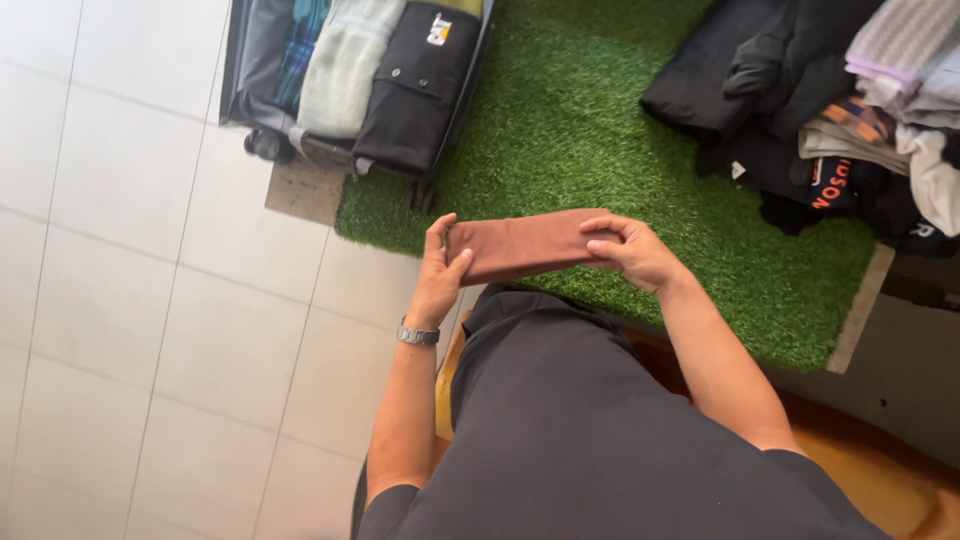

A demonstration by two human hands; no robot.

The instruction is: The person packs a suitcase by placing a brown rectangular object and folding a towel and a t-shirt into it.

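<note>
I hold a folded, rust-brown piece of cloth [520,246] flat between both hands, in front of my body and above the edge of a green artificial-grass mat [590,130]. My left hand [438,268], with a metal watch on its wrist, grips the cloth's left end. My right hand [630,250] grips its right end, thumb on top. The cloth forms a compact rectangular bundle held level.
An open suitcase [350,80] with rolled and folded clothes lies at the top left, partly on the mat. A pile of dark and light clothes [830,110] sits at the top right. White tiled floor [130,300] spreads left. I sit on a wooden seat [880,480].
</note>
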